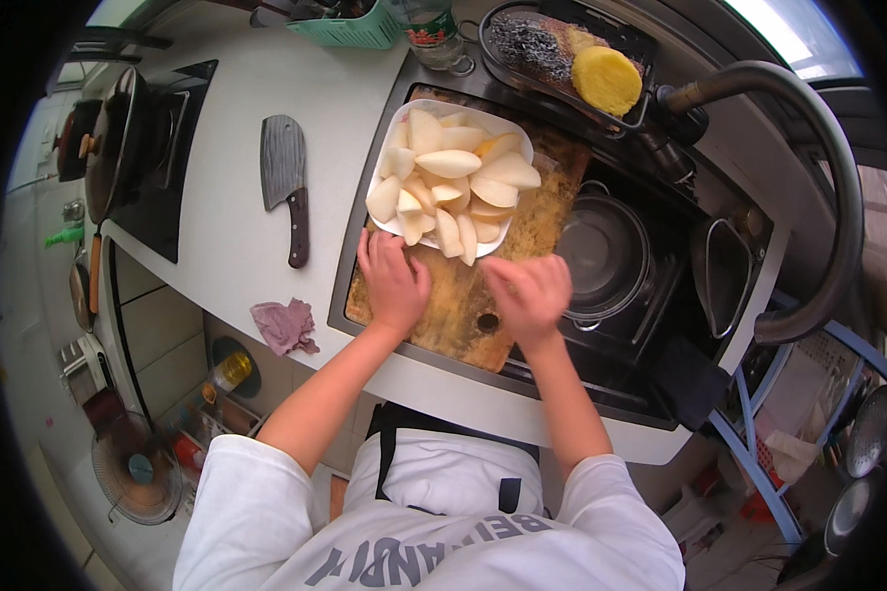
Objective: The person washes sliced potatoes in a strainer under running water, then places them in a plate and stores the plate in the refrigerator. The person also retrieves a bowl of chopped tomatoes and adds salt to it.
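Observation:
A white plate (378, 182) heaped with pale, peeled fruit wedges (448, 164) rests on a stained wooden cutting board (443, 310) laid across part of the sink. My left hand (395, 281) is at the plate's lower left edge, palm down, fingers spread and fingertips by the rim; whether they grip it cannot be told. Just off the lower right edge, my right hand (532, 292) is slightly blurred, its fingers curled near the lowest wedges; what lies between the fingertips is unclear. A cleaver (290, 188) with a dark wooden handle lies on the white counter to the left.
Right of the board, a metal pot (602, 255) sits in the black sink under a curved faucet (843, 170). A caddy (562, 66) holds a yellow sponge (607, 80), beside a bottle (432, 37). A pinkish cloth (286, 326) lies at the counter's front edge, and a lidded pan (114, 140) stands at far left.

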Demonstrator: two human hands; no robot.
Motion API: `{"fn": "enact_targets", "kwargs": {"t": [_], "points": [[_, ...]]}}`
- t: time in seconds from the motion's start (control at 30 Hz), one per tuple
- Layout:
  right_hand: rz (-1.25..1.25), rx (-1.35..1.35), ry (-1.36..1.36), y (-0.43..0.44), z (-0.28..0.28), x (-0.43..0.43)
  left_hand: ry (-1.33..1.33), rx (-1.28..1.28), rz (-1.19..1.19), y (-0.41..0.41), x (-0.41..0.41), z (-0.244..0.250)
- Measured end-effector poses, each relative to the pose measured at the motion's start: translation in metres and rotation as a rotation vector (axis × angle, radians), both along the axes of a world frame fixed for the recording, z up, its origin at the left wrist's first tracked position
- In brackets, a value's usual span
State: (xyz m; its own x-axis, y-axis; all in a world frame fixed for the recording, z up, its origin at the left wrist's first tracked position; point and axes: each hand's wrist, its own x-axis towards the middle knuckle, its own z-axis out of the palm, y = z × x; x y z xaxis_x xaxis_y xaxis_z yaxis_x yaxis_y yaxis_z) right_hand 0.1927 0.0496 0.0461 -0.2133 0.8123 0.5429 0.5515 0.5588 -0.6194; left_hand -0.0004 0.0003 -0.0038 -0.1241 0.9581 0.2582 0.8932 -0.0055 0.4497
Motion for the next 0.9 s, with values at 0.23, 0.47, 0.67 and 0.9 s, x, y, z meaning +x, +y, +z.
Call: {"fn": "enact_targets", "kwargs": {"t": [0.23,0.47,0.67,0.9], "points": [[-0.247,-0.888,-0.457,0.014,-0.060,0.130,0.018,-0.002,0.005,-0.002,-0.001,-0.002],[-0.272,-0.909,-0.664,0.009,-0.204,0.170,0.070,0.020,-0.020,0.004,0.003,0.000],[-0.096,-1.045,-0.655,0.007,-0.217,0.157,0.071,0.040,-0.018,0.005,0.005,0.002],[-0.110,-1.376,0.388,0.011,-0.079,0.149,0.047,0.025,0.011,0.000,0.000,0.001]]}}
